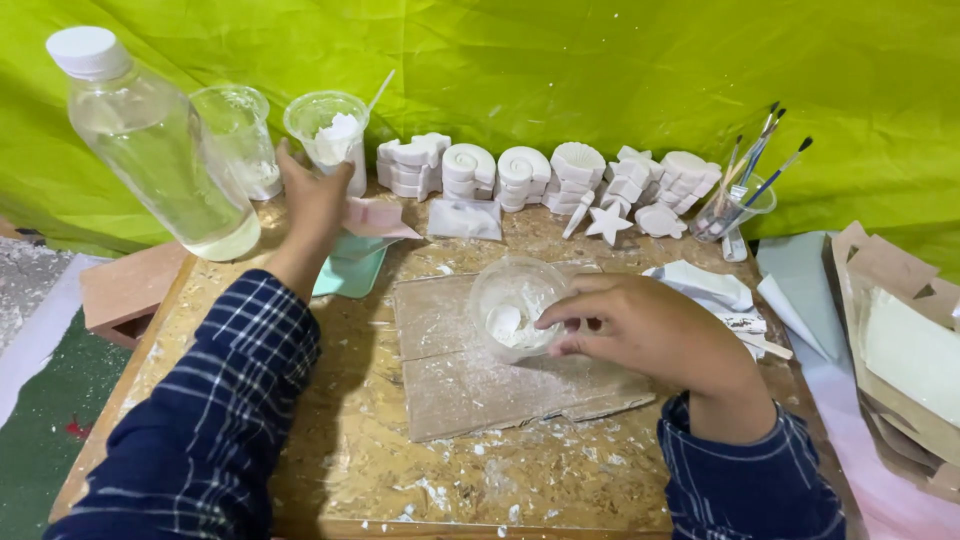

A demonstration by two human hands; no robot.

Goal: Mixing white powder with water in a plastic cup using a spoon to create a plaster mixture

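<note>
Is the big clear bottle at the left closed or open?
Closed: the clear bottle has its white cap on top.

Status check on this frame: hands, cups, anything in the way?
Left hand grips far cup. Right hand holds near cup on cardboard. Big bottle close beside left arm.

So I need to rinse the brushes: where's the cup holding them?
In the head view, the clear brush cup stands at the table's far right, just right of the white plaster shapes, against the green sheet.

Left hand's fingers (291, 163) behind cup (327, 130)
</note>
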